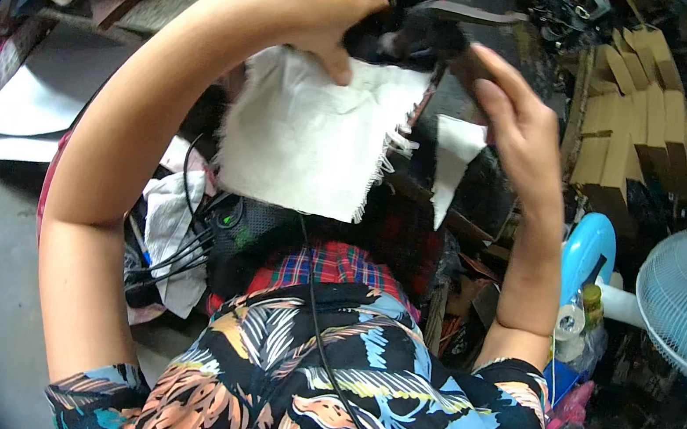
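My left hand (325, 12) reaches far forward and curls at the edge of a dark, unclear object (423, 36). Its thumb points down over the top of a white cloth (306, 138) with frayed edges, which spreads out below. Across from it, my right hand (518, 116) is closed, fingertips and thumb against the right side of the dark object; what they grip is hidden. A narrow, pointed scrap of white cloth (457, 156) hangs or lies below the right fingers. Above them a grey curved strip (476, 12) sticks out to the right.
Stacked brown cardboard boxes (632, 124) stand far right. Nearer on that side are a white-and-blue fan (686, 297) and a tape roll (569, 322). White sheets (36, 102) lie at left. A black mesh bag (247, 236) and crumpled white cloth (172, 229) sit by my lap.
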Tool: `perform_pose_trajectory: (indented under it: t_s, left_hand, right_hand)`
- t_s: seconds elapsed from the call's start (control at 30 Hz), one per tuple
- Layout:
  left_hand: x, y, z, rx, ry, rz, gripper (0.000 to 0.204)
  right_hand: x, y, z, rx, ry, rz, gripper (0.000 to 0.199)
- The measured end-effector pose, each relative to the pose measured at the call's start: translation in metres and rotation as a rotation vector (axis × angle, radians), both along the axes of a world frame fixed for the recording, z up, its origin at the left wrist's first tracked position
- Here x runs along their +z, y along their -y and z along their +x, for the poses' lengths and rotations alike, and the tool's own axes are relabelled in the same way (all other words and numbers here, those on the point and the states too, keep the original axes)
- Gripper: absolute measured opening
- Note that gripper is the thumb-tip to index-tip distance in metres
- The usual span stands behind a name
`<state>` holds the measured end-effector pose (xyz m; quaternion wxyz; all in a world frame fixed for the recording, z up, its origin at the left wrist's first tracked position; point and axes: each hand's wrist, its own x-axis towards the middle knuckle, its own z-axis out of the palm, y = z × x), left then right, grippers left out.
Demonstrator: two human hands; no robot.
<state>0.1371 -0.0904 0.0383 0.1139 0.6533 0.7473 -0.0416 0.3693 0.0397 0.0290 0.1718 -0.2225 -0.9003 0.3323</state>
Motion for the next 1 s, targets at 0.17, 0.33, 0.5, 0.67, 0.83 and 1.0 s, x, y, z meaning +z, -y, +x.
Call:
perform_pose_trajectory:
  t_s: [0.17,0.33,0.5,0.67,0.83,1.0]
  left_hand:
    - [0.001,-0.009,-0.006,-0.059,-0.017,-0.054,0.049]
    - [0.010,0.011,0.003,-0.020,-0.100,0.065,0.075]
    - [0.023,0.055,-0.005,-0.050,-0.499,0.904,0.053]
    - [0.014,0.060,-0.033,0.420,0.515,0.575,0.052]
    - [-0.012,0.069,-0.048,0.247,0.432,0.764,0.054]
    - [0.014,0.084,-0.060,0.370,0.518,0.756,0.056]
  right_hand:
    - [0.021,0.004,0.018,0.060,-0.338,0.199,0.038]
    - [0.006,0.007,0.020,0.069,-0.116,0.308,0.037]
    - [-0.012,0.007,0.018,-0.008,-0.077,0.198,0.037]
    - [-0.007,0.008,0.008,0.065,-0.157,0.383,0.039]
    - [-0.005,0.019,-0.014,0.129,-0.227,0.471,0.041]
    - [-0.009,0.028,-0.029,0.163,-0.159,0.458,0.042]
